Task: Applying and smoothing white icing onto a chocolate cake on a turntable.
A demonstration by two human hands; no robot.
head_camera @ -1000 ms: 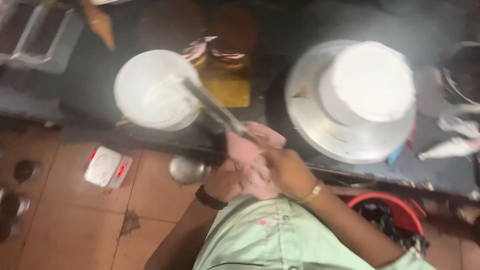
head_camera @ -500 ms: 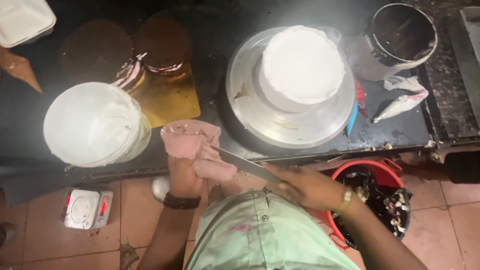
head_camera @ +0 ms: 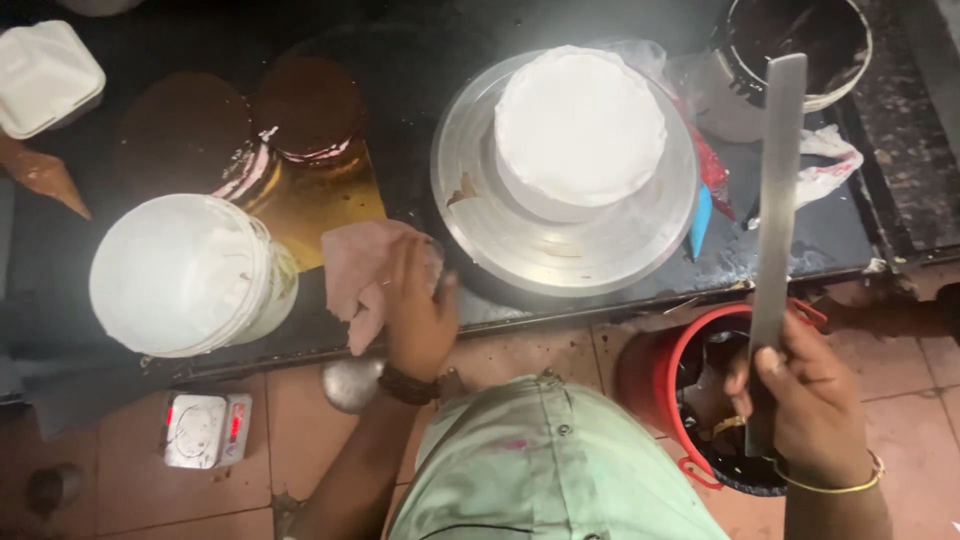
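My right hand (head_camera: 812, 400) grips the handle of a long flat metal knife (head_camera: 776, 190), its blade pointing up and away over the counter edge. My left hand (head_camera: 418, 310) rests on a pink cloth (head_camera: 352, 270) lying on the dark counter, fingers spread over it. A white frosted round cake (head_camera: 580, 125) sits on a silver turntable (head_camera: 480, 200) just right of the cloth. To the left, a white bucket of cream (head_camera: 180, 275) stands at the counter's front edge.
Chocolate cakes (head_camera: 305, 105) on a gold board (head_camera: 320, 200) sit behind the cloth. A dark-smeared bowl (head_camera: 790, 45) and piping bags (head_camera: 705, 190) lie at right. A red bin (head_camera: 690, 400) stands on the tiled floor; a small scale (head_camera: 205, 430) lies at left.
My right hand has pulled the knife out of the cloth and lifted it to the right, blade upright. My left hand has set the cloth down on the counter.
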